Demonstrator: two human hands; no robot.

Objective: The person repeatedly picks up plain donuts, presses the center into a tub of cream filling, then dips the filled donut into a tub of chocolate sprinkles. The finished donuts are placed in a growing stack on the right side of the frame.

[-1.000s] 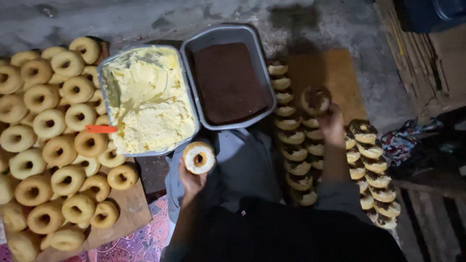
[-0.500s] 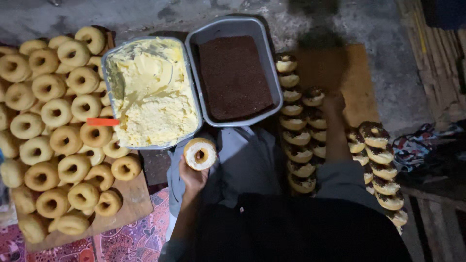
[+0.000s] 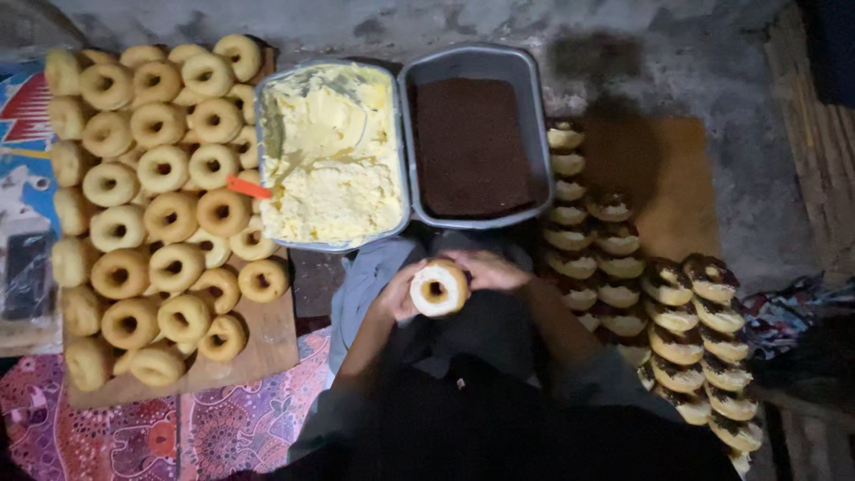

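My left hand (image 3: 398, 294) and my right hand (image 3: 488, 270) both hold one doughnut (image 3: 437, 288) coated in pale cream, just above my lap. In front of my hands stand two grey trays side by side: one full of yellow cream (image 3: 331, 151), the other full of dark brown chocolate sprinkles (image 3: 473, 147). A heap of plain doughnuts (image 3: 151, 196) lies on a wooden board (image 3: 267, 347) to my left. Rows of finished doughnuts with cream and dark topping (image 3: 677, 321) lie on a brown board (image 3: 672, 191) to my right.
An orange-handled tool (image 3: 248, 187) sticks out of the cream tray's left rim. A patterned cloth (image 3: 223, 428) covers the floor under the wooden board. Grey concrete floor (image 3: 623, 53) lies beyond the trays. Dark objects sit at the far right edge.
My right hand put down a topped doughnut among the rows at the right and came back to the cream doughnut. Both hands now hold it, lower and nearer my lap.
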